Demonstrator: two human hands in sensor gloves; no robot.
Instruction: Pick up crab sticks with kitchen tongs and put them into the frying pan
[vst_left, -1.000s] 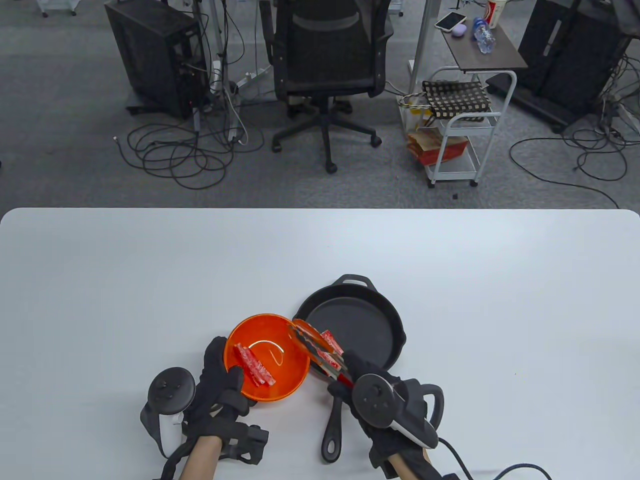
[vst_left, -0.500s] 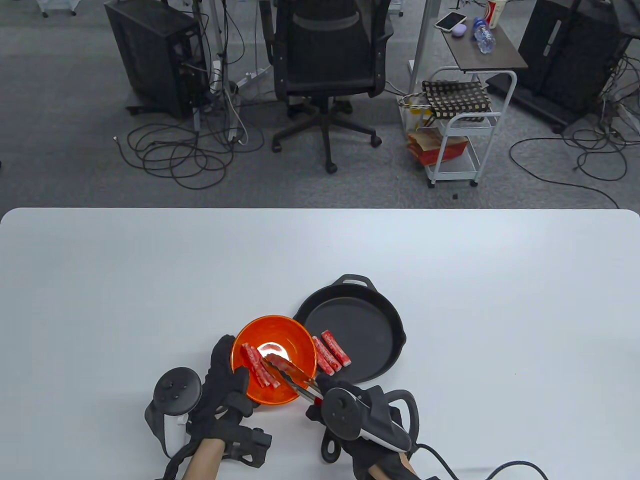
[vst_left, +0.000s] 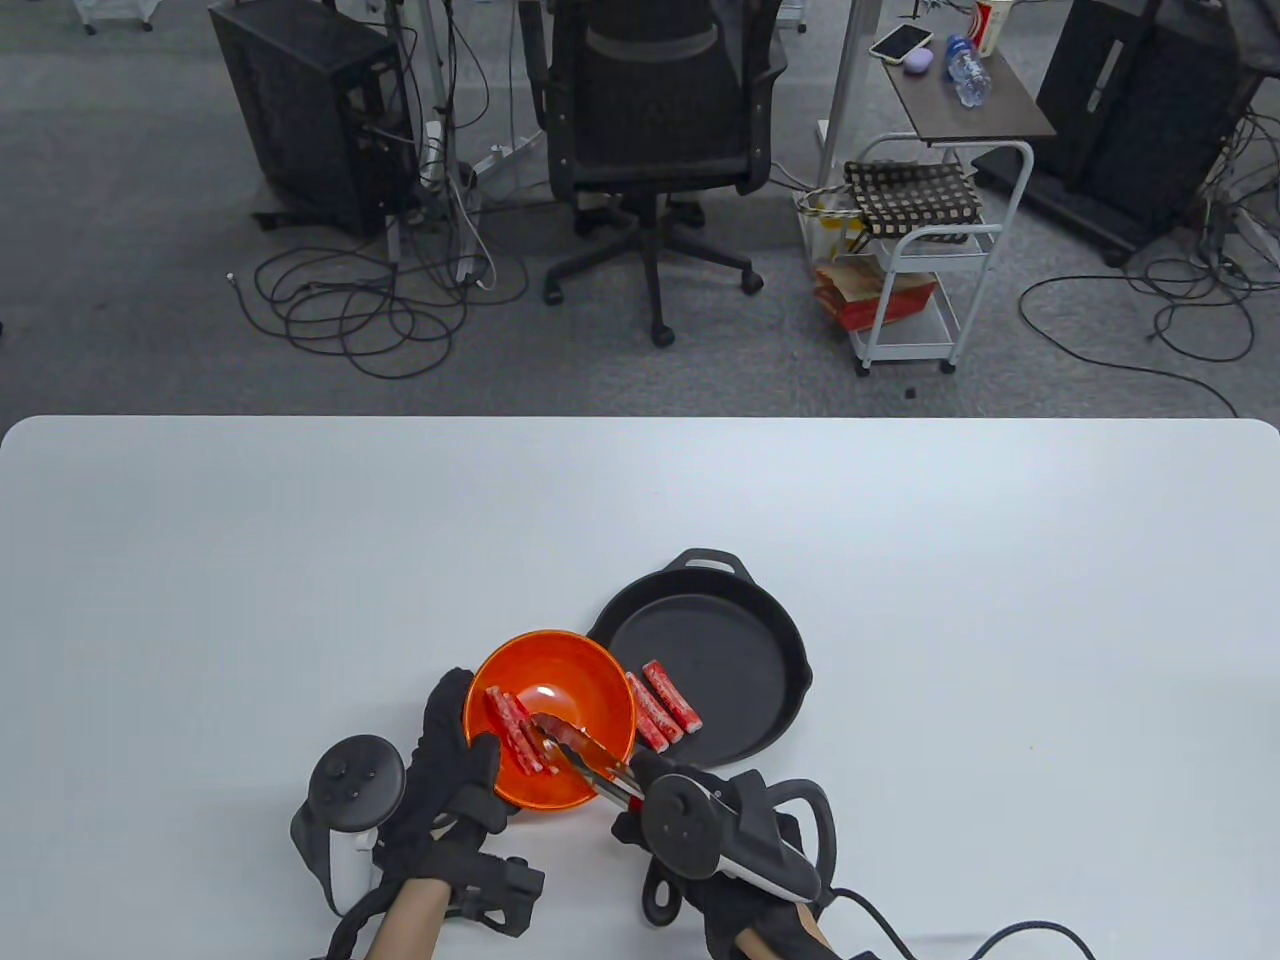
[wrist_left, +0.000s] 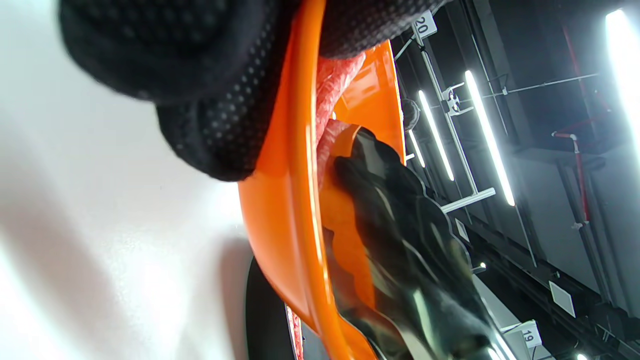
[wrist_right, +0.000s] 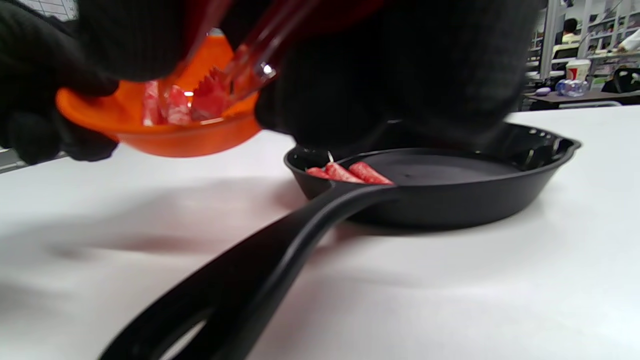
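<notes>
The left hand grips the near-left rim of the orange bowl, thumb inside and the other fingers curled under the wall, and holds it lifted and tilted above the table; two crab sticks lie in the bowl just beyond the thumb. The right hand is closed around the red handles of the kitchen tongs; the tong tips reach from these fingers into the bowl and touch the sticks there, but whether they already pinch one I cannot tell. To the far side of the right fingers stands the black frying pan, with two more crab sticks in pan near its left wall; its handle runs under the right hand.
</notes>
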